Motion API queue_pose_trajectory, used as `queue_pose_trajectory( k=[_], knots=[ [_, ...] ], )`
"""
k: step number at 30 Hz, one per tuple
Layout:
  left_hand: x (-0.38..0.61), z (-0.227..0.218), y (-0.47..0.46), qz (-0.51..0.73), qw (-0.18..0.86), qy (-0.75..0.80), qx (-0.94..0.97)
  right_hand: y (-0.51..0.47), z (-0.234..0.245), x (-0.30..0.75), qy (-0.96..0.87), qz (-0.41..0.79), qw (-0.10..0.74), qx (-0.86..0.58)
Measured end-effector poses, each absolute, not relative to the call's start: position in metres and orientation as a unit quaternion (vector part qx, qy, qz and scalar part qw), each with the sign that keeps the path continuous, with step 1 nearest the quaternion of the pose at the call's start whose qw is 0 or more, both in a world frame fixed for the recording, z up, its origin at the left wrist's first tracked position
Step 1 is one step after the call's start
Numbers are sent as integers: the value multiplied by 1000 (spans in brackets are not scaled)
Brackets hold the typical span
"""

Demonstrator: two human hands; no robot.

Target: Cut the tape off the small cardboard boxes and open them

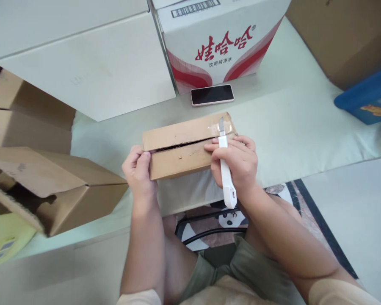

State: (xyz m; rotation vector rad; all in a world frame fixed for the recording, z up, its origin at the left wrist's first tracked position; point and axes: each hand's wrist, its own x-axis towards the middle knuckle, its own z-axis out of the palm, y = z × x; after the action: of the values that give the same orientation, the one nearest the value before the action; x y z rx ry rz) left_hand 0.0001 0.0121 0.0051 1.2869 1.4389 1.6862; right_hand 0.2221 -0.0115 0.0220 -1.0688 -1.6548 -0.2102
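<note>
A small brown cardboard box (180,146) lies on the pale table, its top seam split open along most of its length, with clear tape at the right end. My left hand (138,169) grips the box's left end, fingers curled over the edge. My right hand (236,163) is closed round a white utility knife (225,169). The knife's blade tip rests on the taped right end of the seam.
A phone (212,94) lies face up just behind the box. A white and red printed carton (216,38) stands beyond it. An open brown carton (51,186) lies at the left. A blue box (368,97) and a brown carton (343,34) sit at the right.
</note>
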Motion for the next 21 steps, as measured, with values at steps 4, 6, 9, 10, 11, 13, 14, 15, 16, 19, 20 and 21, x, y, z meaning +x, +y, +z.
queue_pose_trajectory(
  k=[4,6,9,10,11,13,14,15,16,19,20,21],
  knots=[
    [0,6,12,632,291,540,474,-11,22,222,-697,-94,546,-454],
    [0,6,12,630,293,542,474,-11,23,222,-697,-94,548,-453],
    [0,7,12,626,293,545,475,-11,23,221,-695,-88,553,-450],
    [1,7,12,624,292,547,476,-11,23,221,-696,-88,554,-450],
    [1,8,12,621,290,550,477,-11,23,221,-696,-87,554,-449],
    [2,8,12,617,285,555,479,-11,22,221,-695,-88,555,-448],
    [2,8,12,616,283,556,480,-11,22,221,-695,-87,555,-448],
    [2,8,12,616,283,556,481,-11,23,221,-696,-85,554,-449],
    [2,8,12,618,282,555,481,-12,23,221,-696,-85,553,-450],
    [1,7,12,622,283,549,483,-12,24,222,-698,-86,548,-453],
    [1,6,12,621,282,549,484,-12,24,222,-698,-88,548,-453],
    [0,6,12,620,280,550,485,-12,24,222,-697,-89,548,-453]
  ],
)
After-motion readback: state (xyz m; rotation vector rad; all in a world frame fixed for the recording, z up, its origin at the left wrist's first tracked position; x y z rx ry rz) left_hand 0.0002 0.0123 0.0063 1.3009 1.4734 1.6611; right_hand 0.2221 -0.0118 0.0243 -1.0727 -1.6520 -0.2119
